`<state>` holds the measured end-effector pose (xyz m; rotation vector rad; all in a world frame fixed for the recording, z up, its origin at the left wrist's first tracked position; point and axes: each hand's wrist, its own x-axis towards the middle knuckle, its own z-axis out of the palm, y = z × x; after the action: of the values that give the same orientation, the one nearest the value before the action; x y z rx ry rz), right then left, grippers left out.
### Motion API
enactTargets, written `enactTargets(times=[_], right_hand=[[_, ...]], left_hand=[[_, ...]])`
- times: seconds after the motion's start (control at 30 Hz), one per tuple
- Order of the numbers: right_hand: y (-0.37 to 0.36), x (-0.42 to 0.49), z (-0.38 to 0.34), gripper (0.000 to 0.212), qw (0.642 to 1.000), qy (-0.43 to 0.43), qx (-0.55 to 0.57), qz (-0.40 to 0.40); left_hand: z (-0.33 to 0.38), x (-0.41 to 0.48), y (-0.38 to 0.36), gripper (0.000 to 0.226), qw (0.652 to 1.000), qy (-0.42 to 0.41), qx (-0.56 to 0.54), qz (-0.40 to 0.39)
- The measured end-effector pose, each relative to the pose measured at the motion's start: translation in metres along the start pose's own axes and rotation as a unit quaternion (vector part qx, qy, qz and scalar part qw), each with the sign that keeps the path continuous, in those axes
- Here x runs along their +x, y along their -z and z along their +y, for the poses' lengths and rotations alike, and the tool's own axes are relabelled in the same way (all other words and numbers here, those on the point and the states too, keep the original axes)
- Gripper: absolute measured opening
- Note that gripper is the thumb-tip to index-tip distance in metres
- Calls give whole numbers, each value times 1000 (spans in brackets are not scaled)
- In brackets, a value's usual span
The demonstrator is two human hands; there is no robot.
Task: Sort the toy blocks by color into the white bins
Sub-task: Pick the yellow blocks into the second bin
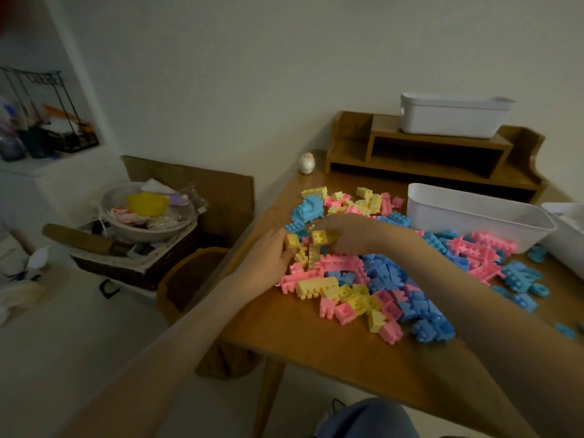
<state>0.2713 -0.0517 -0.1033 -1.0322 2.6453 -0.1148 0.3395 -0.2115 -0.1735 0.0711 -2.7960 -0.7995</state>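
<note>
Both hands are in the pile of toy blocks (373, 273) near the left edge of the desk (316, 349). The right hand (350, 232) has its fingers curled around a yellow block (319, 237). The left hand (268, 263) touches another yellow piece (292, 241) with its fingertips, but I cannot tell if it really has hold of it. The pile is a mix of pink, blue and yellow. The near white bin (467, 222) stands by the back edge, past the pile, and looks empty from here. A second bin (565, 235) peeks in at the right edge, and a third bin (452, 116) sits up on the wooden shelf (436, 153). The hands work very close to the left edge, so a push could knock blocks off onto the floor. Some blocks look stuck together, so lifting one could drag up a wrong color too.
</note>
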Motion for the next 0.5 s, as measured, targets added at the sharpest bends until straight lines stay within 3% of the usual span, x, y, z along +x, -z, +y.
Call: enactTargets(times=[0.17,0.27,0.5], right_hand=[[-5,-2,2,50,999,41,11,-2],[-6,0,5,56,999,34,8,-1],[-8,-1,9,49,998,30,27,49]], left_hand=[[-1,4,-2,15,999,-21,29,6],[-1,4,-1,20,1000,-25,18,4],[2,2,7,11,998,6,-58,19]])
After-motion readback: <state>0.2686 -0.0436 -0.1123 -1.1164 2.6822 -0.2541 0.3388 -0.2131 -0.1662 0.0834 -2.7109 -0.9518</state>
